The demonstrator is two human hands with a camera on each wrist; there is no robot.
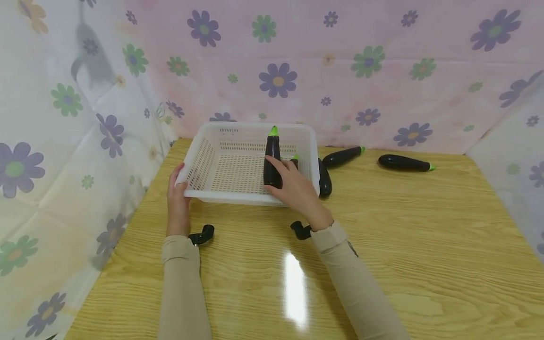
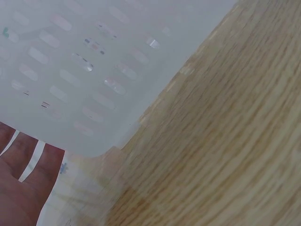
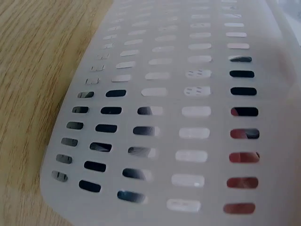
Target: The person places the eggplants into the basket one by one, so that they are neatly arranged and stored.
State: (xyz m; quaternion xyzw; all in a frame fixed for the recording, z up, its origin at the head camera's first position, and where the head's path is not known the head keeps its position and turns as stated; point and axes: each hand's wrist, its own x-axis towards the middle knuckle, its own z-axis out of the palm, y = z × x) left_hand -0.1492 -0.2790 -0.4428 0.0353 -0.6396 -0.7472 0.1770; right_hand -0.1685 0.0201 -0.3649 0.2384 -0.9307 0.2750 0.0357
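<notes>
A white slotted plastic basket (image 1: pixel 250 196) stands on the wooden table. My left hand (image 1: pixel 177 205) grips its left rim near the front corner, thumb on the rim and fingers along the outer side. My right hand (image 1: pixel 299 189) holds a dark eggplant (image 1: pixel 272 163) with a bright green stem over the right part of the basket, stem pointing away from me. Another eggplant (image 1: pixel 295 161) lies inside the basket, mostly hidden behind the right hand. In the right wrist view, dark shapes and the hand show through slots in the basket wall (image 3: pixel 160 99).
Outside the basket, one eggplant (image 1: pixel 325 179) lies against its right side. Two more, an eggplant (image 1: pixel 342 157) and a farther eggplant (image 1: pixel 403 163), lie near the back edge of the table (image 1: pixel 425 245). Flower-patterned cloth (image 1: pixel 314 47) hangs behind and at both sides.
</notes>
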